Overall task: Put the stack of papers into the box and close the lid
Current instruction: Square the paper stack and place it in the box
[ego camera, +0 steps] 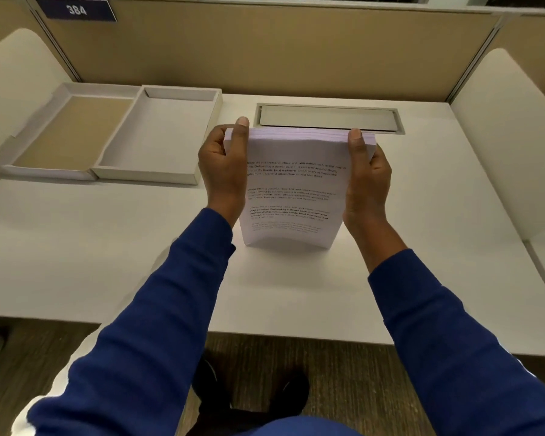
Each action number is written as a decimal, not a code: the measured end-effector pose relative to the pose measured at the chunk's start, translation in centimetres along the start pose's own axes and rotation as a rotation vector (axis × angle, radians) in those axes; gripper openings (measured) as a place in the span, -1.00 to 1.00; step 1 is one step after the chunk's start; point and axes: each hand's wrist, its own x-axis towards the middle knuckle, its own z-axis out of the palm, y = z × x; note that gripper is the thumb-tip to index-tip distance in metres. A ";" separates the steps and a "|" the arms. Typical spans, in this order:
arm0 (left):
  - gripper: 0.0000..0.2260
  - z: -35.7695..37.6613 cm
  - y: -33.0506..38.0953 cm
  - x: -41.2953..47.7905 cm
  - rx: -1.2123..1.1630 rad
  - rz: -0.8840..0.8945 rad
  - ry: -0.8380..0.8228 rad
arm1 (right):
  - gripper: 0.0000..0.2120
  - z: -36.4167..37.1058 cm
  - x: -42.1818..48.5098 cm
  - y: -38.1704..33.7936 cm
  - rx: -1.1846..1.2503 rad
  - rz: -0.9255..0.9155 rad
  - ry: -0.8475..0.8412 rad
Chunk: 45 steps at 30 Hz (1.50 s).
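Observation:
A thick stack of printed white papers (pixel 293 190) stands upright on its lower edge on the white desk (pixel 107 247), its printed face toward me. My left hand (pixel 224 171) grips its left side and my right hand (pixel 367 180) grips its right side, thumbs over the top corners. To the left, at the back of the desk, lies the grey box (pixel 158 143), open and with nothing inside. Its lid (pixel 63 133) lies flat beside it on the left, with a brown inner face.
A grey cable hatch (pixel 328 119) is set into the desk behind the papers. A beige partition wall (pixel 265 48) with a number plate "384" closes the back. White side dividers (pixel 510 146) stand at the left and right.

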 end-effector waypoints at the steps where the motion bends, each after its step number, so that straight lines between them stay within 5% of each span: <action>1: -0.70 0.2 0.0 0.0 0.014 -0.011 0.000 | -0.70 0.1 0.0 -0.1 -0.001 0.011 0.006; 4: -0.68 0.6 0.2 0.2 0.043 -0.067 -0.023 | -0.70 0.2 0.1 -0.6 0.016 0.045 0.010; 7: -0.48 0.0 0.3 0.5 -0.061 -0.101 -0.165 | -0.49 -0.3 0.1 -0.6 0.031 0.028 -0.062; 11: -0.49 -0.8 -0.7 -0.3 0.030 0.056 -0.431 | -0.55 -0.5 -0.9 0.3 -0.039 -0.116 -0.175; 15: -0.66 -0.2 -1.6 -1.3 0.166 0.215 -0.243 | -0.63 0.5 -1.6 0.9 -0.187 -0.203 0.008; 24: -0.73 0.1 -0.3 -2.1 -0.007 0.197 -0.097 | -0.71 1.8 -3.2 -0.4 -0.061 -0.275 0.019; 29: -0.73 0.0 -1.2 -3.3 0.023 0.167 -0.108 | -0.70 1.8 -4.2 0.8 -0.077 -0.174 0.008; 39: -0.74 -0.2 -1.9 -3.1 0.056 0.185 -0.141 | -0.66 0.7 -3.1 1.8 -0.132 -0.249 -0.021; 45: -0.70 -1.5 -5.5 -2.7 0.071 -0.025 -0.260 | -0.65 -0.4 -2.2 5.5 -0.111 -0.095 -0.079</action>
